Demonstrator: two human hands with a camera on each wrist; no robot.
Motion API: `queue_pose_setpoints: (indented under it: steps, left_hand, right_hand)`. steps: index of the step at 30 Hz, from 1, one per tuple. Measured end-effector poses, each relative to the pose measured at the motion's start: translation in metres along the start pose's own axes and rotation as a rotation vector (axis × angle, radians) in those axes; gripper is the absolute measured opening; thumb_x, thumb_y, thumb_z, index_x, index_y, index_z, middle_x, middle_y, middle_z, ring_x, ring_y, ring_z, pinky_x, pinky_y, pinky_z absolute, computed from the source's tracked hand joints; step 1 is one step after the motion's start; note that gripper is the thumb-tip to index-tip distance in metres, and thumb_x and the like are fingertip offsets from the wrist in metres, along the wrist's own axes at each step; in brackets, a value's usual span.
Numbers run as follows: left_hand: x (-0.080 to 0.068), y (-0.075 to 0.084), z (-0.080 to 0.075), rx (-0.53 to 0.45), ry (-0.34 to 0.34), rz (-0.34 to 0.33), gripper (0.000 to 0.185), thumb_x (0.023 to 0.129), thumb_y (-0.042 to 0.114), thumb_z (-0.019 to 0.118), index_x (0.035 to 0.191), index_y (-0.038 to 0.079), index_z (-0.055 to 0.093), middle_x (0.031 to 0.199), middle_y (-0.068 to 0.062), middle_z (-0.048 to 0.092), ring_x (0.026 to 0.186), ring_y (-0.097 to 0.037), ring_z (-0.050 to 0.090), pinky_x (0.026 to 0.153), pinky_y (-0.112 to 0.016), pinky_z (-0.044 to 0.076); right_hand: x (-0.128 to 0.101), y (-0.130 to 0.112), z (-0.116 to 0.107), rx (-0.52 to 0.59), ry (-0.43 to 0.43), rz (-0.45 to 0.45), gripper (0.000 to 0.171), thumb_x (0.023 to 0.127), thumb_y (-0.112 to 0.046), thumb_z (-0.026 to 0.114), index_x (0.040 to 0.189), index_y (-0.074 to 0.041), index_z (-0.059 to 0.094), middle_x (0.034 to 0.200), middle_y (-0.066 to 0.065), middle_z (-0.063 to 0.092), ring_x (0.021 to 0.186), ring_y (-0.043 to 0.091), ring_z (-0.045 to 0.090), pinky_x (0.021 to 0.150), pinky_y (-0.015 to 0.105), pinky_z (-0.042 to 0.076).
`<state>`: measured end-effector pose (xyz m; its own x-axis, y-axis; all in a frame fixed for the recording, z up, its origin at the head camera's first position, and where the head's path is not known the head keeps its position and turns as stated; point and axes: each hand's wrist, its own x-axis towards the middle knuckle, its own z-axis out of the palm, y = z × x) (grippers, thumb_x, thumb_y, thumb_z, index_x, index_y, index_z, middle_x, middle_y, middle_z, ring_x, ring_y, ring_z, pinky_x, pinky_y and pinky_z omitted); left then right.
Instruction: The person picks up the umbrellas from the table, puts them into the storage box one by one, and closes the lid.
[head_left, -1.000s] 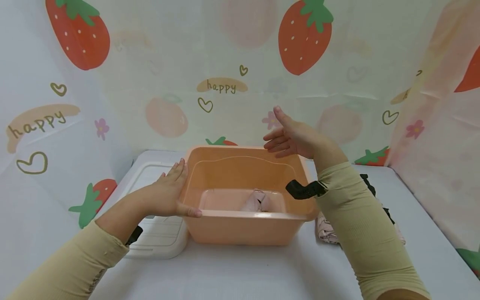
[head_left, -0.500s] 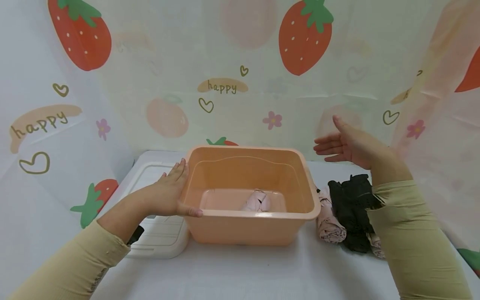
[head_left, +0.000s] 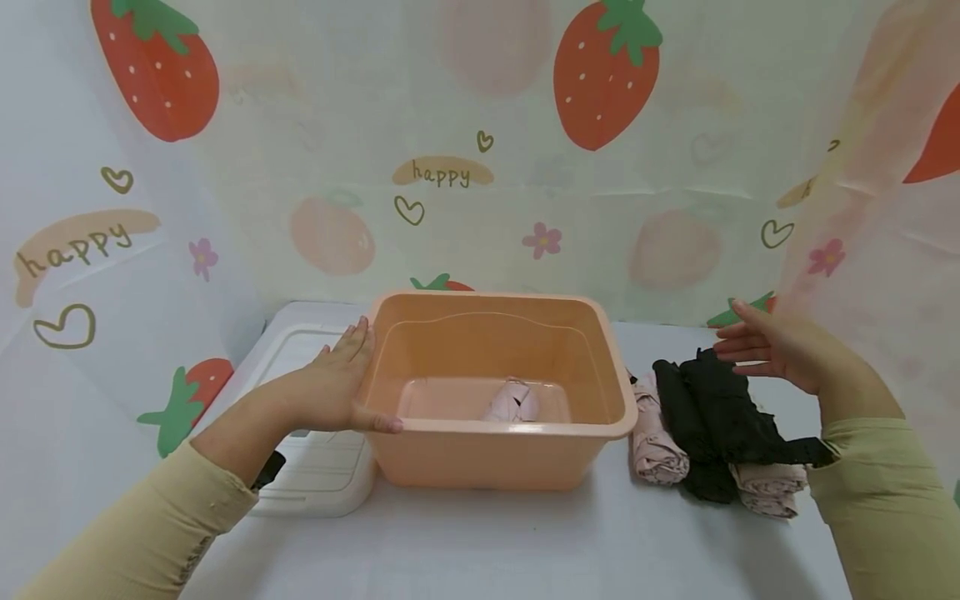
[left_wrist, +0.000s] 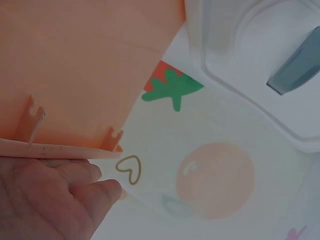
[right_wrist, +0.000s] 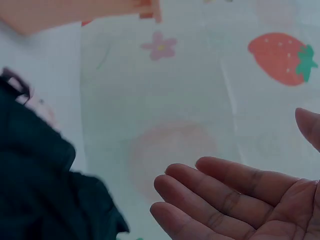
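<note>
A peach plastic bin [head_left: 487, 457] stands mid-table, and a small pale pink folded bundle [head_left: 513, 402] lies on its floor. My left hand [head_left: 333, 383] rests on the bin's left rim, thumb along the front edge and fingers extended; the left wrist view shows its palm [left_wrist: 45, 195] at the rim's underside. Over to the right, my right hand [head_left: 787, 346] hovers with straight, spread fingers [right_wrist: 225, 200] and holds nothing. Below and left of it are black rolled clothes [head_left: 720, 408], beside a pink rolled garment [head_left: 658, 446] and another pink folded one [head_left: 768, 483].
A white lid [head_left: 322, 475] with a grey latch [left_wrist: 295, 65] lies to the left, partly behind my left forearm. Printed cloth walls [head_left: 465, 100] enclose the white table [head_left: 480, 550] at the back and sides. The rolled pink garment sits close against the bin's right side.
My right hand has swung from over the bin's right rear rim to the right and down, beside the clothes, which now show more fully. My left hand and the bin have stayed put.
</note>
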<state>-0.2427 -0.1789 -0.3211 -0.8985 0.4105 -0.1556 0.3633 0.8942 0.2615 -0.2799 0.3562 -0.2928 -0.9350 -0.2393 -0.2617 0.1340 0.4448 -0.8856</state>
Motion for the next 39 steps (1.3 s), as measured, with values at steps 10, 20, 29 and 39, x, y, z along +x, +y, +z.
queue_pose_setpoints:
  steps: [10, 20, 29, 39]
  left_hand:
    - [-0.002, -0.001, -0.002, -0.007, 0.004, 0.015, 0.137, 0.058, 0.083, 0.053, 0.142, -0.007, -0.007, 0.150, -0.021, -0.014, 0.138, -0.036, -0.008, 0.107, -0.057, 0.006]
    - [-0.001, -0.001, 0.000, -0.017, -0.003, 0.008, 0.138, 0.057, 0.083, 0.054, 0.142, -0.006, -0.008, 0.150, -0.020, -0.014, 0.138, -0.035, -0.009, 0.107, -0.057, 0.005]
    - [-0.003, 0.000, -0.003, -0.023, -0.001, 0.010, 0.137, 0.058, 0.082, 0.055, 0.142, -0.006, -0.008, 0.150, -0.020, -0.014, 0.138, -0.036, -0.009, 0.107, -0.057, 0.005]
    - [-0.003, 0.000, -0.002, -0.032, -0.004, 0.010, 0.137, 0.058, 0.081, 0.056, 0.142, -0.006, -0.008, 0.150, -0.020, -0.014, 0.138, -0.036, -0.009, 0.107, -0.057, 0.004]
  right_hand:
    - [-0.002, 0.046, -0.017, 0.050, 0.066, 0.082, 0.075, 0.096, -0.046, 0.035, 0.130, 0.020, 0.026, 0.104, 0.006, 0.062, 0.088, 0.007, 0.062, 0.080, 0.031, 0.052]
    - [-0.001, 0.072, -0.017, 0.048, 0.072, 0.166, 0.073, 0.095, -0.043, 0.040, 0.128, 0.021, 0.027, 0.100, 0.005, 0.061, 0.087, 0.009, 0.061, 0.082, 0.032, 0.051]
    - [0.006, 0.080, -0.003, -0.128, 0.049, 0.263, 0.088, 0.092, -0.050, 0.041, 0.134, 0.022, 0.013, 0.137, 0.041, 0.021, 0.127, 0.050, 0.024, 0.102, 0.055, 0.028]
    - [0.011, 0.086, 0.001, -0.179, 0.112, 0.267, 0.087, 0.088, -0.047, 0.053, 0.131, 0.022, 0.024, 0.132, 0.039, 0.028, 0.118, 0.042, 0.039, 0.097, 0.048, 0.038]
